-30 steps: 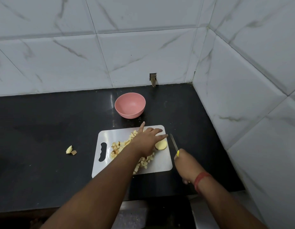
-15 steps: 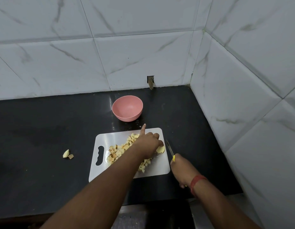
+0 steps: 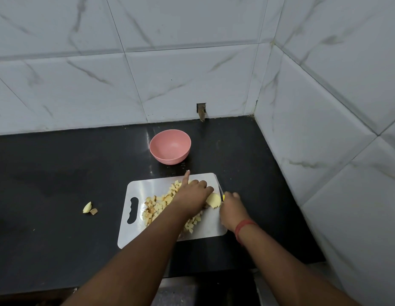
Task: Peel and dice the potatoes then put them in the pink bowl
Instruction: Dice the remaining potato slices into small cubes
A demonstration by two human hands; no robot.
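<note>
Right hand [image 3: 230, 206] moves closer, grips knife [image 3: 222, 193] at potato [image 3: 214, 200]; left hand [image 3: 193, 196] fingers hold potato steady for cutting.

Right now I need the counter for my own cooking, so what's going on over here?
Someone is dicing potatoes on a white cutting board. The left hand holds a peeled potato piece down, while the right hand grips a knife beside it. A pile of diced potato lies on the board. The pink bowl behind it has nothing in it yet. Two scraps lie on the black counter.
</note>
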